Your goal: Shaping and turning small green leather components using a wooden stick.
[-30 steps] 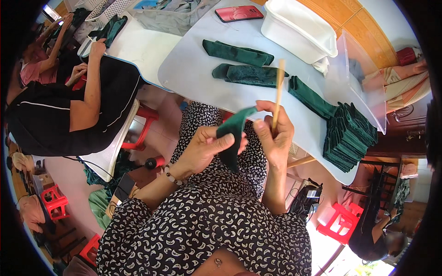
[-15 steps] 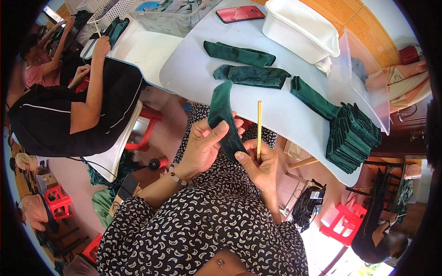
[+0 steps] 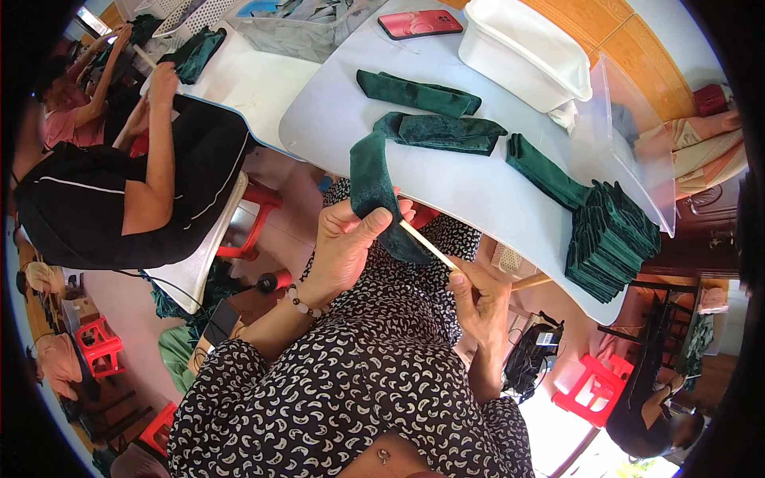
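Head view, centre frame: the left hand (image 3: 344,239) has its fingers pinched on a dark green velvet fabric tube (image 3: 373,187) trailing onto the white table (image 3: 478,187). The right hand (image 3: 480,296), fingers clamped, holds a wooden stick (image 3: 426,244). Best push steadily, keeping cloth bunched.

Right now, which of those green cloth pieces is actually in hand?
The long green strip hanging off the table edge: the left hand pinches it against a thin stick. The other pieces lie flat or stacked.

Dark green velvet strip (image 3: 370,179), red phone (image 3: 420,23)
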The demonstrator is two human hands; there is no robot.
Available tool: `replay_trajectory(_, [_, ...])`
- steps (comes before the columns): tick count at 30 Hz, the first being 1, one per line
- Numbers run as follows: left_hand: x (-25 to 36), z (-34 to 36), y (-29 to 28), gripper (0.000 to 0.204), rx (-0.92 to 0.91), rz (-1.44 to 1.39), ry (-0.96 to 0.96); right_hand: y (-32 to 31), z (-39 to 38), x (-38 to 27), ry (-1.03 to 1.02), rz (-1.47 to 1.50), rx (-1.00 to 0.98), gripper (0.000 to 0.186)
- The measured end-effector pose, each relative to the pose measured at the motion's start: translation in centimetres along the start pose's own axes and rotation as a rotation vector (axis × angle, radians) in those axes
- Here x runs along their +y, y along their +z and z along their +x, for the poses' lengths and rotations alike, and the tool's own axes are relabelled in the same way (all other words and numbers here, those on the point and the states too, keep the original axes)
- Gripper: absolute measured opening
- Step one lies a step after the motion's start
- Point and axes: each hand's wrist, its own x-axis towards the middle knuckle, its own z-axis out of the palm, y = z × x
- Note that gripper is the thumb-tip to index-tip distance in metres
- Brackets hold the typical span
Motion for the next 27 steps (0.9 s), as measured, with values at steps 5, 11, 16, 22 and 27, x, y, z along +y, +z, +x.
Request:
replay_trajectory(5, [-0.34, 0.03, -0.72, 0.026, -0.018, -0.004, 0.006, -0.22, -0.06, 0.14, 0.079, 0.004, -0.022, 0.023])
replay_trajectory(11, [-0.09, 0.00, -0.68, 0.026, -0.021, 0.012, -0.026, -0.23, 0.27, -0.26, 0.015, -0.017, -0.054, 0.023])
replay_trajectory(16, [-0.19, 0.01, -0.70, 0.026, 0.007, 0.038, -0.020, -0.25, 0.15, -0.36, 0.053, -0.031, -0.056, 0.023])
replay_trajectory(22, [-0.08, -0.16, -0.77, 0.026, -0.039, 0.093, -0.024, -0.23, 0.36, -0.43, 0.056, -0.014, -0.068, 0.024])
replay_trajectory(27, [-0.82, -0.32, -0.67, 0.029, -0.049, 0.162, 0.007, 0.60, 0.57, -0.43, 0.058, 0.007, -0.041, 0.024])
